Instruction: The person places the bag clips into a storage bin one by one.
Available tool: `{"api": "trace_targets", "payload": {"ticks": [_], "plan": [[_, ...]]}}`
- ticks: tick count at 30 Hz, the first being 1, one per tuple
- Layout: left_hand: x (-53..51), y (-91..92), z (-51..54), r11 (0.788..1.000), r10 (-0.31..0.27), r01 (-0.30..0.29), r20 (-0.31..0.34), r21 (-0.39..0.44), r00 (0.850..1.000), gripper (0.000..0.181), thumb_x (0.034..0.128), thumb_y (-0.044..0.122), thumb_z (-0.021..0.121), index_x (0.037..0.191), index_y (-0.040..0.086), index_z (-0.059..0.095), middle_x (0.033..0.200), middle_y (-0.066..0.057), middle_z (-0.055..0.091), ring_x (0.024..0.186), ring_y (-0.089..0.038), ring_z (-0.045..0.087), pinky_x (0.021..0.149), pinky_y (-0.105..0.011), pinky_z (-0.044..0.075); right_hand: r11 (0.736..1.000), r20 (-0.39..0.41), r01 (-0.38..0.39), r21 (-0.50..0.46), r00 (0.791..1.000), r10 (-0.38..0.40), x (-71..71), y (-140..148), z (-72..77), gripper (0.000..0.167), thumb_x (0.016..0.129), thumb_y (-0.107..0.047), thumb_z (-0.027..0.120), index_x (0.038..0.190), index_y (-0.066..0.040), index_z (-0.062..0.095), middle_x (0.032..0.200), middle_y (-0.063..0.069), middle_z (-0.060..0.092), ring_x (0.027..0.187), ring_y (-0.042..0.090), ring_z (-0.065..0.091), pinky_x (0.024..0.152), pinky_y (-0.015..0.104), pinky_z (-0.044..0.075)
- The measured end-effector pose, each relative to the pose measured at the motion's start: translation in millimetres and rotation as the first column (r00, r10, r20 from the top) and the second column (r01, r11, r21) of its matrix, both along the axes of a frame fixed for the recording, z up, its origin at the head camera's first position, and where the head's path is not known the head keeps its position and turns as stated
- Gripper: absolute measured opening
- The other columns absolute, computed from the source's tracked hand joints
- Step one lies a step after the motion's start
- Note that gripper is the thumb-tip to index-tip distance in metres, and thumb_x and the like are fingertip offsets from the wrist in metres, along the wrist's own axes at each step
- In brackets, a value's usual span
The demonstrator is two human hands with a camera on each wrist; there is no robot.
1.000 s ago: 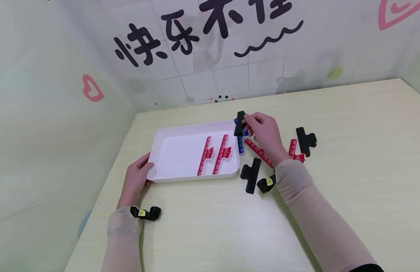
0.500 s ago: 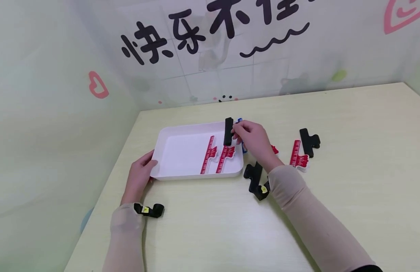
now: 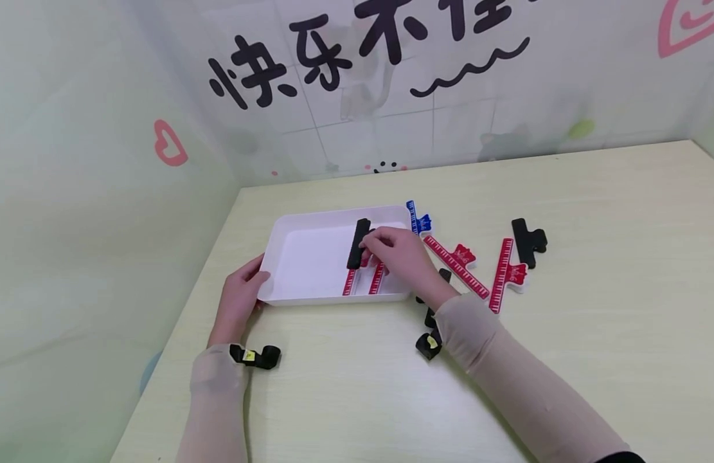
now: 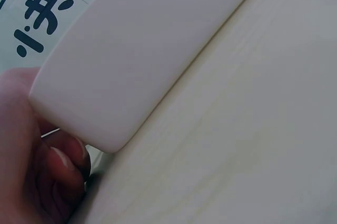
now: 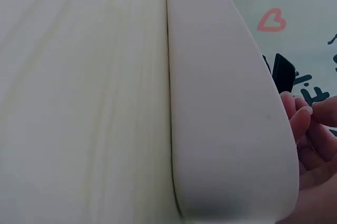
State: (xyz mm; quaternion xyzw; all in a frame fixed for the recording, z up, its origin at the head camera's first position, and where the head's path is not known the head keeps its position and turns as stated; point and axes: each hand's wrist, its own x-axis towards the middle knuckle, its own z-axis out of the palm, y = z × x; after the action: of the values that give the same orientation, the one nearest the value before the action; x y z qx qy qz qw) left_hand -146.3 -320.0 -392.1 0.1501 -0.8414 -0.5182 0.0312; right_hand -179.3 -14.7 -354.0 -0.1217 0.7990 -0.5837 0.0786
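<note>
In the head view a white tray lies on the table, tilted a little to my view. My left hand grips its left end, thumb over the rim and fingers outside, as the left wrist view also shows. Above the tray's right half, my right hand pinches a black clip between thumb and fingertips. Below that clip, two red clips with a piano-key pattern, one left of the other, lie in the tray, partly covered by the hand and black clip. The tray wall hides part of the right hand in the right wrist view.
Right of the tray lie a blue clip, a slanted red clip, another red clip and a black clip. A further black clip is partly hidden under my right wrist. A printed wall sheet stands behind the table.
My right hand has carried the black clip leftward from beyond the tray's right edge to over the tray, uncovering the blue and red clips. The left hand keeps its grip on the tray.
</note>
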Motion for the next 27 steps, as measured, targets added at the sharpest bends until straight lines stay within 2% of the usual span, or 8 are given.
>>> {"api": "trace_targets", "payload": {"ticks": [6, 10, 14, 17, 21, 27], "plan": [[-0.3, -0.1, 0.7, 1.000, 0.005, -0.005, 0.007, 0.008, 1.000, 0.044, 0.0866, 0.025, 0.052, 0.130, 0.029, 0.047, 0.121, -0.001, 0.051, 0.052, -0.013, 0.044, 0.043, -0.023, 0.039, 0.998, -0.033, -0.054, 0.024, 0.998, 0.054, 4.8, -9, -0.9, 0.018, 0.089, -0.030, 0.053, 0.093, -0.021, 0.069, 0.079, -0.004, 0.066, 0.073, 0.018, 0.060, 0.060, 0.031, 0.045], [-1.6, 0.5, 1.4, 1.000, 0.011, -0.011, 0.010, 0.003, 1.000, 0.044, 0.0870, 0.026, 0.052, 0.130, 0.029, 0.047, 0.121, -0.001, 0.051, 0.052, -0.013, 0.044, 0.044, -0.024, 0.038, 0.993, -0.053, -0.106, 0.050, 0.993, 0.109, 7.5, -15, -1.9, 0.020, 0.089, -0.031, 0.052, 0.096, -0.021, 0.068, 0.082, -0.004, 0.067, 0.070, 0.017, 0.060, 0.053, 0.030, 0.042], [-2.9, 2.3, 1.1, 1.000, 0.014, -0.014, 0.011, 0.007, 1.000, 0.043, 0.0871, 0.026, 0.052, 0.130, 0.029, 0.048, 0.121, 0.000, 0.051, 0.053, -0.013, 0.045, 0.044, -0.024, 0.038, 0.981, -0.054, -0.148, 0.127, 0.986, 0.155, 9.2, -16, -4.8, 0.020, 0.089, -0.032, 0.053, 0.100, -0.024, 0.067, 0.085, -0.008, 0.066, 0.069, 0.017, 0.056, 0.054, 0.030, 0.041], [-3.0, 3.1, 0.5, 1.000, 0.003, -0.003, 0.013, 0.009, 1.000, 0.043, 0.0873, 0.026, 0.052, 0.130, 0.028, 0.047, 0.122, -0.001, 0.051, 0.054, -0.013, 0.045, 0.044, -0.024, 0.038, 0.965, -0.058, -0.176, 0.192, 0.980, 0.191, 9.2, -16, -7.2, 0.021, 0.088, -0.032, 0.054, 0.103, -0.025, 0.067, 0.088, -0.012, 0.064, 0.073, 0.013, 0.052, 0.059, 0.029, 0.041], [-1.7, 1.7, -0.3, 1.000, 0.002, -0.002, 0.014, 0.008, 1.000, 0.044, 0.0872, 0.026, 0.052, 0.130, 0.029, 0.047, 0.122, -0.001, 0.051, 0.053, -0.013, 0.044, 0.044, -0.024, 0.038, 0.945, -0.055, -0.231, 0.231, 0.967, 0.250, 8.0, -17, -9.0, 0.021, 0.087, -0.031, 0.056, 0.104, -0.025, 0.067, 0.090, -0.012, 0.062, 0.071, 0.013, 0.052, 0.061, 0.030, 0.042], [-0.4, -0.1, -0.8, 1.000, 0.010, -0.010, 0.015, 0.005, 1.000, 0.044, 0.0874, 0.027, 0.052, 0.131, 0.030, 0.046, 0.123, 0.001, 0.050, 0.056, -0.014, 0.046, 0.044, -0.024, 0.039, 0.888, -0.035, -0.337, 0.314, 0.930, 0.365, 8.7, -18, -9.7, 0.023, 0.087, -0.032, 0.055, 0.107, -0.024, 0.065, 0.084, -0.010, 0.062, 0.075, 0.009, 0.056, 0.068, 0.027, 0.044]]}}
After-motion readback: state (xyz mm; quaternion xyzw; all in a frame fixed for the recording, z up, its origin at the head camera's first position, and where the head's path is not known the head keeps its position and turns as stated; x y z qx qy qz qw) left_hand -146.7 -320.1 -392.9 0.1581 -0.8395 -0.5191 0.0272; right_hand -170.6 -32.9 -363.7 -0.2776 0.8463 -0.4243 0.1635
